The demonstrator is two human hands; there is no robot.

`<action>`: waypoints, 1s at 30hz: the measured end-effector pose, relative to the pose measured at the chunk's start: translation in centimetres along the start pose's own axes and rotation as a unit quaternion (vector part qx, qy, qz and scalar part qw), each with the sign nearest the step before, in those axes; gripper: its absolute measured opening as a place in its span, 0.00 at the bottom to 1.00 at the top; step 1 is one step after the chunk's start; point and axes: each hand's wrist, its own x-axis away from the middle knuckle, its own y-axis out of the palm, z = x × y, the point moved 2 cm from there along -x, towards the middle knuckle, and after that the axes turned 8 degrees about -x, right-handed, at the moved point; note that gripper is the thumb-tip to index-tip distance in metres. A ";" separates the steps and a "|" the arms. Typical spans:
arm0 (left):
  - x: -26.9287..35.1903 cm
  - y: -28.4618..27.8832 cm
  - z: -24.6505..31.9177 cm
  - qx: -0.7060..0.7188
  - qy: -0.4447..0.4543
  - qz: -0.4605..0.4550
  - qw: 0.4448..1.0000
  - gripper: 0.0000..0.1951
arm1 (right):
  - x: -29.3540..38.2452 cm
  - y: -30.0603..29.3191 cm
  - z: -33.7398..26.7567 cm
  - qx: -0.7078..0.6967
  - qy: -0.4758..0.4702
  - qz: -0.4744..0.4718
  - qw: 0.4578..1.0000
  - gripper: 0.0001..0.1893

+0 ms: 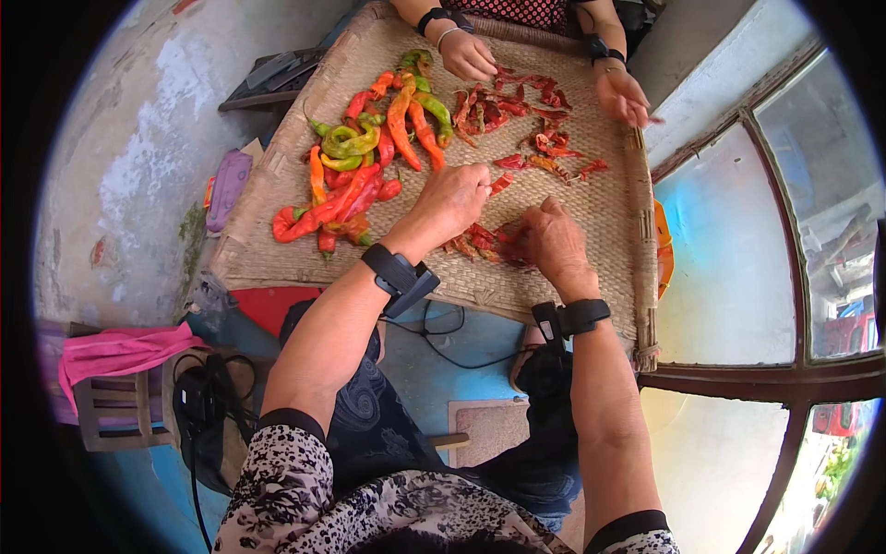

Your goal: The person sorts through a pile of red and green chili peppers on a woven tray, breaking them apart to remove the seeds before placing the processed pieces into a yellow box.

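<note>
A shallow woven tray point(574, 277) with a raised rim lies before me, strewn with chili peppers. My left hand point(453, 197) is closed in a fist above its middle, with a dried red chili point(502, 183) poking out at the fingertips. Below and to the right, my right hand point(557, 242) reaches into a small pile of dried red chilies point(481, 241) near the tray's front edge. Its fingertips are hidden, so a grip there cannot be made out. Fresh red, orange and green chilies point(346, 197) are heaped on the tray's left side.
Across the tray, another person's hands point(469, 55) work over more dried chilies point(495, 114); one hand point(623, 97) is by the right rim. A framed window point(734, 256) borders the right side. A wooden chair point(124, 408) bears a pink cloth point(124, 346). A black cable point(450, 356) crosses the floor.
</note>
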 end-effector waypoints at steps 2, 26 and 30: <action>0.0 -0.1 -0.4 0.038 0.002 0.033 0.999 0.06 | 0.0 -0.4 0.6 -0.001 0.002 -0.001 1.000 0.07; 1.2 2.9 4.9 0.212 0.029 -0.084 0.973 0.12 | 2.2 -3.5 1.6 -0.459 0.183 0.050 0.868 0.09; 1.7 3.0 3.8 0.096 0.065 -0.093 0.989 0.13 | 2.1 -5.7 6.6 -0.717 0.197 0.167 0.648 0.05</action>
